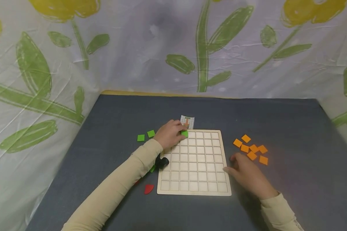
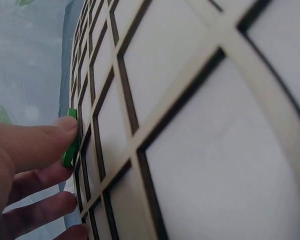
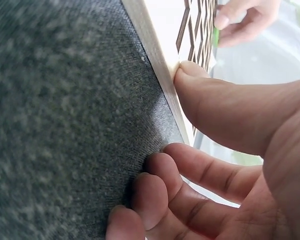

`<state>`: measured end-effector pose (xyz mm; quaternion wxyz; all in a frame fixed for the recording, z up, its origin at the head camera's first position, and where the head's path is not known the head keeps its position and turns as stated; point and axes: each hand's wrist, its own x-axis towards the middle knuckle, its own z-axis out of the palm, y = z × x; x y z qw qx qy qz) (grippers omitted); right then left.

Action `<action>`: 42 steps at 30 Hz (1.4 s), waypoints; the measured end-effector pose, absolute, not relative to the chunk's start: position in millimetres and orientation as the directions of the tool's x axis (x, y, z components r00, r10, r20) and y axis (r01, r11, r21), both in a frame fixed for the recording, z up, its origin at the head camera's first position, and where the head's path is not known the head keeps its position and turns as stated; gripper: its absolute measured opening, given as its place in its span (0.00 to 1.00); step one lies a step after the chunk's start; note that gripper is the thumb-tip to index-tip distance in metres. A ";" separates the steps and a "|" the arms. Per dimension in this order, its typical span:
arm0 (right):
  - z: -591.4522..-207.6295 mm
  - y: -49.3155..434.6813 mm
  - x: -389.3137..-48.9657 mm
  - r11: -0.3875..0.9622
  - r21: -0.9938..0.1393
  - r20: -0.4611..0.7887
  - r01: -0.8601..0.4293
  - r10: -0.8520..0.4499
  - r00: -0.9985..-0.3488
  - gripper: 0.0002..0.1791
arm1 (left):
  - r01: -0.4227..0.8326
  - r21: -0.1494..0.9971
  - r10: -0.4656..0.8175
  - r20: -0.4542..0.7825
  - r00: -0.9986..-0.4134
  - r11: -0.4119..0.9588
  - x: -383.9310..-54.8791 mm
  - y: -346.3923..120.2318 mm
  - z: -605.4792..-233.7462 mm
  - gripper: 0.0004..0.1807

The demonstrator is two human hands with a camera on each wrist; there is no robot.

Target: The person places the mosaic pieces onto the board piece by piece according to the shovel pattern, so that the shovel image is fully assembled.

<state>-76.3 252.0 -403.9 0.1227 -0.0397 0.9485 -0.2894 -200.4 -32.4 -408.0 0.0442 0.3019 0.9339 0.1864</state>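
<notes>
My left hand (image 1: 170, 134) pinches a green square tile (image 1: 184, 133) over the far row of a wooden grid board (image 1: 194, 193). In the left wrist view the tile (image 2: 71, 137) sits edge-on between thumb and fingers, close against the grid. Beside the board's right edge, my right hand (image 1: 250, 175) rests with its thumb on the rim. The right wrist view shows that hand's other fingers (image 3: 152, 195) loosely bent at the dark cloth, holding nothing. Just beyond the board lies a small printed pattern card (image 1: 187, 121), partly covered by the left hand.
Several orange square tiles (image 1: 244, 148) are scattered right of the board. Green tiles (image 1: 140, 138) lie to its left, some partly hidden by the left arm. A red quarter-round piece (image 1: 148, 189) is near the lower left corner. A black device (image 1: 163, 163) sits at the left wrist.
</notes>
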 end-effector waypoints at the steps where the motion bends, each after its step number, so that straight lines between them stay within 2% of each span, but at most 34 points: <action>1: -404.7 252.3 -76.5 0.828 -0.560 -0.209 -0.006 -0.148 -0.967 0.24 | 0.547 0.368 0.580 0.028 -0.814 0.752 -200.7 -32.3 -408.5 0.18; 13: -406.1 252.6 -76.3 0.830 -0.557 -0.188 -0.027 -0.157 -0.969 0.24 | 0.551 0.373 0.582 0.037 -0.813 0.746 -198.3 -33.6 -407.3 0.17; 19: -407.0 252.5 -77.3 0.832 -0.553 -0.180 -0.036 -0.162 -0.970 0.24 | 0.531 0.421 0.576 0.022 -0.817 0.736 -197.0 -41.2 -403.7 0.17; 24: -407.1 253.0 -76.0 0.830 -0.556 -0.170 -0.046 -0.168 -0.971 0.24 | 0.500 0.455 0.531 0.067 -0.845 0.737 -192.6 -66.4 -399.7 0.16; 31: -409.5 255.1 -73.3 0.829 -0.556 -0.166 -0.053 -0.173 -0.971 0.25 | 0.409 0.436 0.412 0.094 -0.906 0.801 -178.5 -121.1 -401.1 0.15; 42: -409.9 254.1 -69.2 0.819 -0.569 -0.135 -0.070 -0.176 -0.975 0.26 | 0.359 0.397 0.362 0.072 -0.929 0.844 -161.9 -160.8 -411.8 0.21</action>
